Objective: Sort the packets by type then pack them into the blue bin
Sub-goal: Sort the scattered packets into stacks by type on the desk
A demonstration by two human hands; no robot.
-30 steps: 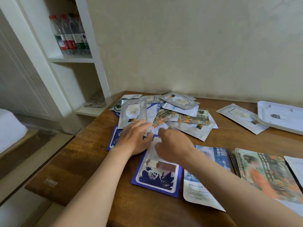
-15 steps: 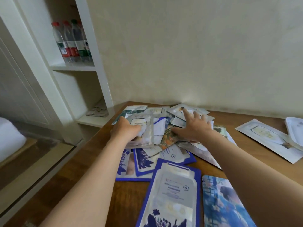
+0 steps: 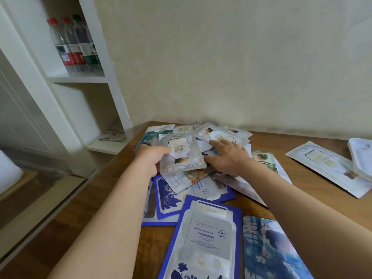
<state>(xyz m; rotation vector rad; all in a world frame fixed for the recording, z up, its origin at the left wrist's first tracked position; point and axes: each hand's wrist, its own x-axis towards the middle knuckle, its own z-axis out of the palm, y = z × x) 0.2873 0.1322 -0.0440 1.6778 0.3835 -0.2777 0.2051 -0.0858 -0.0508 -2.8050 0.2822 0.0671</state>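
Note:
A loose heap of flat packets (image 3: 201, 178) covers the far left of the wooden table (image 3: 302, 178). My left hand (image 3: 151, 158) grips a silver-grey packet (image 3: 182, 154) by its left edge, lifted a little over the heap. My right hand (image 3: 227, 156) lies with fingers spread on another silver-grey packet (image 3: 216, 134) at the back of the heap. Blue-bordered packets (image 3: 205, 238) lie nearest me, with a blue painted packet (image 3: 271, 248) to their right. No blue bin is in view.
One silver-grey packet (image 3: 326, 166) lies alone at the right, next to a white tray (image 3: 360, 156) at the frame's edge. A white shelf unit (image 3: 84, 77) with several bottles (image 3: 74, 45) stands left of the table. A wall runs behind it.
Both hands left the near blue-bordered packet and reached to the back of the heap. My left hand took hold of a silver-grey packet; my right hand settled on another one.

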